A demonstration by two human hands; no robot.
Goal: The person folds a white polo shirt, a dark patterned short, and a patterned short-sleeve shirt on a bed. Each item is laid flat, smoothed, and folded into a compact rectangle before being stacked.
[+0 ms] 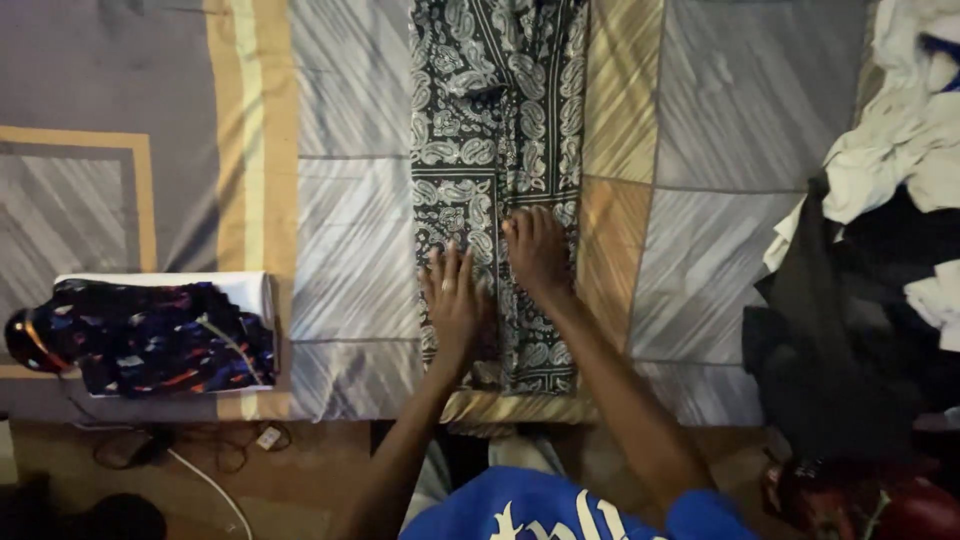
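A long dark green garment with a white paisley print lies folded into a narrow strip on the bed, running from the near edge to the top of the view. My left hand rests flat on its near part, fingers spread, a ring on one finger. Just to the right and a little farther up, my right hand presses flat on the same strip. Neither hand grips the cloth.
The bedspread has grey striped panels and tan bands. A folded dark multicoloured garment on a white one sits at the left edge. A heap of black and white clothes fills the right. Cables lie on the floor below.
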